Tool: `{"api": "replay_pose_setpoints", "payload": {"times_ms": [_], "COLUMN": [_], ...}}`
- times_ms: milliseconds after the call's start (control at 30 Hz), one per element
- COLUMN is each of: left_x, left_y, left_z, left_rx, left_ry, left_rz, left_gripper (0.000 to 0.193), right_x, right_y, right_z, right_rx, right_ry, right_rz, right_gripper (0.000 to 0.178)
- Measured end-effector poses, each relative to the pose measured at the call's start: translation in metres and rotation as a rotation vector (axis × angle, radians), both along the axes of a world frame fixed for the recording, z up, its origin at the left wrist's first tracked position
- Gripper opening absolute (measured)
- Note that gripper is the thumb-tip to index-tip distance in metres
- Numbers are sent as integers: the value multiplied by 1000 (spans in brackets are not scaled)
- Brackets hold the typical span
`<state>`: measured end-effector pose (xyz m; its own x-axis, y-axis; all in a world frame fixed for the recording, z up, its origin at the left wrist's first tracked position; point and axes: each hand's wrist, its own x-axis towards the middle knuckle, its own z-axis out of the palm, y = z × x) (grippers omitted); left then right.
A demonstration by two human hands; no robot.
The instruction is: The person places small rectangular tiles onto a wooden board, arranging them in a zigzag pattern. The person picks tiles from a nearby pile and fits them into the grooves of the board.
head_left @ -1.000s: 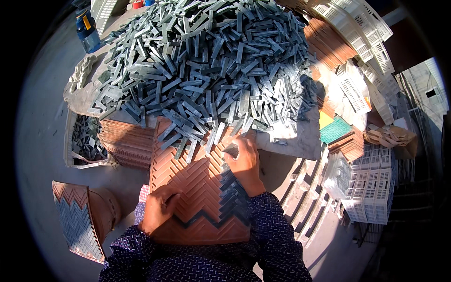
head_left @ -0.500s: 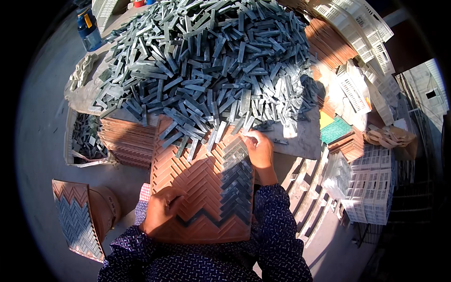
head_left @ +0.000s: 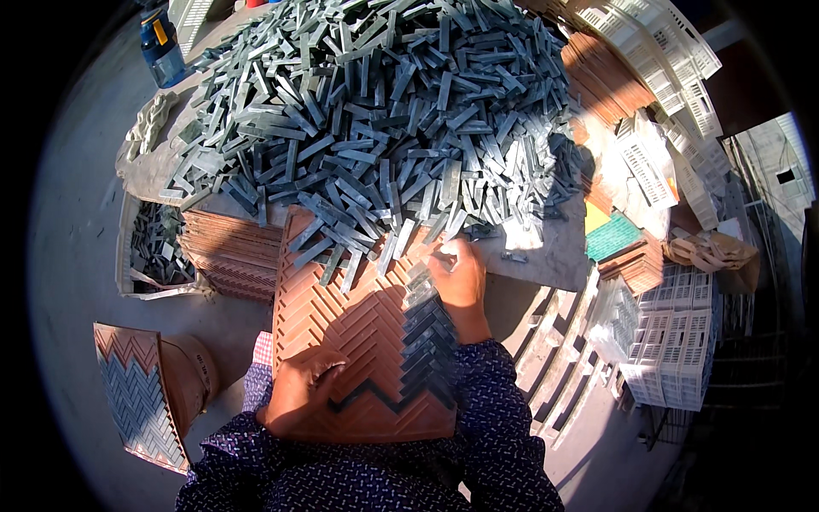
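Since the frame half a second earlier, the right hand [head_left: 461, 286] had moved inward from the edge of the orange tray [head_left: 341, 316] to its two-o'clock corner, over the top of the laid strips [head_left: 431, 337]. The left hand [head_left: 303, 388] had shifted slightly toward three o'clock. The right thumb and forefinger were drawn close together — whether they held a strip could not be determined. The left hand rested at the tray's seven-o'clock side, fingers curled; it could not be established whether anything was inside.

The tray lay directly before the person, its grooves filled along the three-o'clock side. The pile of grey strips [head_left: 367, 128] stood at twelve o'clock, its nearest pieces overlapping the tray's upper end. A stack of orange trays [head_left: 229, 252] stood at ten o'clock; white crates [head_left: 670, 337] stood at three.
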<state>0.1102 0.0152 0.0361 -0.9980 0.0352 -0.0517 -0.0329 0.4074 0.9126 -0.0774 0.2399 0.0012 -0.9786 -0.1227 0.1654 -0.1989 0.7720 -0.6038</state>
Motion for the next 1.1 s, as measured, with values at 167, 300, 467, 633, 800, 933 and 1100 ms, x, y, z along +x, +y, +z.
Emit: {"api": "replay_pose_setpoints", "payload": {"times_ms": [167,300,467,633,800,933,1100], "left_x": [-1,2,-11,-19,-14,-11,-9], "left_y": [1,5,14,23,20,20,19], "left_z": [-3,-6,9,0,-3,-3,-2], "left_rx": [-10,167,560,1133,1308,1273,1260], "left_ry": [8,-152,-396,-510,-504,-452,-445], "left_rz": [-19,-18,-28,96,81,66,71], "left_gripper": [15,16,22,27,30,30,30], "right_x": [-1,17,48,73,84,86,91], "right_y": [3,1,-10,-23,-30,-30,-33], "right_z": [1,27,50,70,70,67,73], "right_rx": [-624,-773,-738,-640,-635,-667,-628], "right_ry": [-79,-294,-280,-324,-341,-359,-317], "right_rz": [73,32,128,198,228,226,225], "right_gripper": [15,10,8,13,12,12,11]}}
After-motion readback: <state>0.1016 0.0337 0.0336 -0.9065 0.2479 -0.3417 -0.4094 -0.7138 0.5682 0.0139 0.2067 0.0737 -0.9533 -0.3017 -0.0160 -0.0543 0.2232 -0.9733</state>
